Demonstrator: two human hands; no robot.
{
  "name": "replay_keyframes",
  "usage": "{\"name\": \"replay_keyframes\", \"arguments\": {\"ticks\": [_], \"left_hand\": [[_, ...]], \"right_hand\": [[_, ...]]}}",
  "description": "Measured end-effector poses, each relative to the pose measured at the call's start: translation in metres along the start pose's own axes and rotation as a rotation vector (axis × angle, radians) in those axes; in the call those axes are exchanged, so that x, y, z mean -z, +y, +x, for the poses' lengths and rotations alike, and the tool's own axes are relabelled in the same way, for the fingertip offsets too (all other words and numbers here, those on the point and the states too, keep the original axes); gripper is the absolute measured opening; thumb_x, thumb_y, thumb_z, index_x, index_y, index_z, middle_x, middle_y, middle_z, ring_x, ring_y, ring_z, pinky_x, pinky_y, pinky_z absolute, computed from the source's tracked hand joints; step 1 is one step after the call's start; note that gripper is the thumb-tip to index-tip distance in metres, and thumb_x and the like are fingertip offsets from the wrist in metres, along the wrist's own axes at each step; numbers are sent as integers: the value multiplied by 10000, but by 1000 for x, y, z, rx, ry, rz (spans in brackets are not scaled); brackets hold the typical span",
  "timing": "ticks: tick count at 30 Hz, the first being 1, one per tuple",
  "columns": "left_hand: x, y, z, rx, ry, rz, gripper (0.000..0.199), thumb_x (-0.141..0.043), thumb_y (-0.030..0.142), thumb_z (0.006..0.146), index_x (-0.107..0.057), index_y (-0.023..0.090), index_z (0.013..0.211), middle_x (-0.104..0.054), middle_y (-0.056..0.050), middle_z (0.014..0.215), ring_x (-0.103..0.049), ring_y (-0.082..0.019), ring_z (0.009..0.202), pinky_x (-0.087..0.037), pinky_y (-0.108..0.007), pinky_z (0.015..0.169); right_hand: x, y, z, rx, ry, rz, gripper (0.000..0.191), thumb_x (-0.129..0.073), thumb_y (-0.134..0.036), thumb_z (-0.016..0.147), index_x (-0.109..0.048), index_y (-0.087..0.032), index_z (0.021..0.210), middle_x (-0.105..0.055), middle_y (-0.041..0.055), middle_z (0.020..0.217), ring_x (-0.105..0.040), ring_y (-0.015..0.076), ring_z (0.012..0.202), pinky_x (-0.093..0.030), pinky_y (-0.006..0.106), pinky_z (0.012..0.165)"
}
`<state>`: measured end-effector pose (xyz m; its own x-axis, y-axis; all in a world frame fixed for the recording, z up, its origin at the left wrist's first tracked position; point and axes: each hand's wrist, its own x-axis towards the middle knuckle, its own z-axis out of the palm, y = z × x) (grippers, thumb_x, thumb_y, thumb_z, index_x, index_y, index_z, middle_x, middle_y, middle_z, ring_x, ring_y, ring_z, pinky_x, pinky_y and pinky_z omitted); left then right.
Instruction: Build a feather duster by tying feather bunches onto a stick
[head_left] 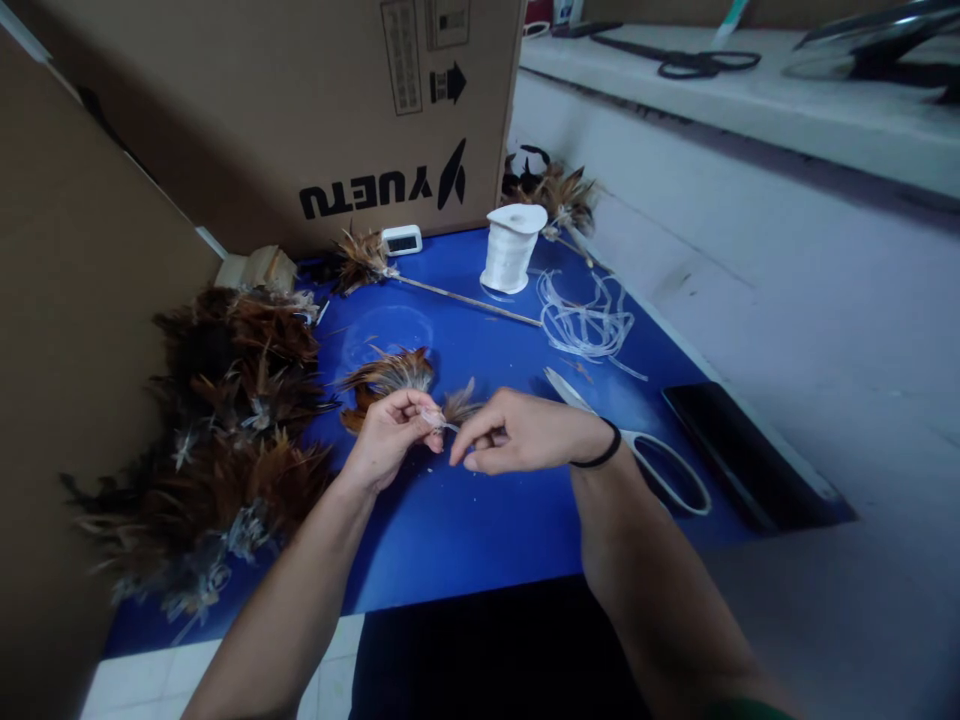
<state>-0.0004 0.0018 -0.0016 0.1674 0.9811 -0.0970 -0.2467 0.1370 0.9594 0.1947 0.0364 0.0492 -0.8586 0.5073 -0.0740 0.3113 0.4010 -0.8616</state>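
My left hand [391,432] is closed in a pinch on the pale quill ends of a bundle of brown feathers [394,372]. The plumes fan out behind its fingers, over the table. A whitish plastic strip [451,427] runs from the left fingertips to the curled fingers of my right hand [510,432], which wears a black band at the wrist. How the right fingers grip the strip is partly hidden. A small greyish feather tuft [459,402] shows between the two hands.
Feather bundles [262,400] are heaped at left on the blue table [465,540]. White-handled scissors [667,470] and a black phone-like slab [739,450] lie at right. Beyond are loose clear strips [589,320], a white spool [514,250], a feathered stick [465,298] and a cardboard box [262,110].
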Motion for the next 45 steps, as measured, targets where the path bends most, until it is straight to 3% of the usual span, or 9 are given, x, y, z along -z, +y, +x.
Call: {"name": "replay_keyframes", "arguments": {"ticks": [5,9,11,17,27,36,42,45], "left_hand": [[-1,2,0,21,14,2,207,-740,246,670,-586,132,750,-598,13,558,-567,-85,468,-498,-208,497],[-1,1,0,78,-6,-37,211,-743,241,665,-583,128,742,-594,16,576,-561,-75,469,-488,-192,487],[-1,1,0,98,-18,-56,211,-743,238,665,-580,126,739,-592,19,581,-561,-71,469,-484,-185,486],[-2,1,-1,111,-20,-70,217,-745,240,665,-582,119,742,-592,17,587,-554,-63,466,-475,-175,481],[-6,2,-1,101,-27,-55,220,-746,238,664,-570,121,724,-581,20,556,-562,-75,462,-491,-191,487],[-4,1,-1,104,-8,-70,209,-734,229,680,-564,123,739,-601,13,554,-581,-80,483,-494,-187,514],[-4,1,-1,74,11,-48,207,-732,231,682,-562,123,733,-611,8,571,-580,-80,486,-493,-189,511],[-4,2,-1,72,19,-49,216,-738,231,673,-561,124,734,-608,11,569,-573,-78,475,-488,-186,497]], "right_hand": [[-5,5,7,-131,250,-142,223,-551,-161,736,-723,-182,876,-488,-58,470,-405,62,442,-308,216,498],[-6,9,10,-123,353,-37,368,-480,-150,795,-646,-211,1117,-497,-66,485,-412,63,440,-311,206,498],[-7,10,11,-109,372,-43,376,-482,-154,799,-633,-215,1139,-494,-68,491,-406,60,441,-301,202,495],[-11,8,16,-88,416,-151,191,-569,-187,759,-714,-199,881,-505,-62,502,-406,50,463,-300,202,525],[-17,3,20,-52,535,-245,88,-596,-174,718,-669,-161,671,-523,-44,522,-424,57,511,-291,203,548],[-20,3,20,36,592,-226,80,-588,-164,706,-646,-150,651,-485,-58,507,-385,46,482,-295,199,540],[-15,6,17,-14,585,-232,107,-551,-140,707,-655,-163,699,-497,-55,530,-393,51,496,-285,205,539],[-10,6,13,30,600,-218,136,-534,-96,677,-646,-159,721,-515,-44,588,-396,55,523,-291,205,540]]}}
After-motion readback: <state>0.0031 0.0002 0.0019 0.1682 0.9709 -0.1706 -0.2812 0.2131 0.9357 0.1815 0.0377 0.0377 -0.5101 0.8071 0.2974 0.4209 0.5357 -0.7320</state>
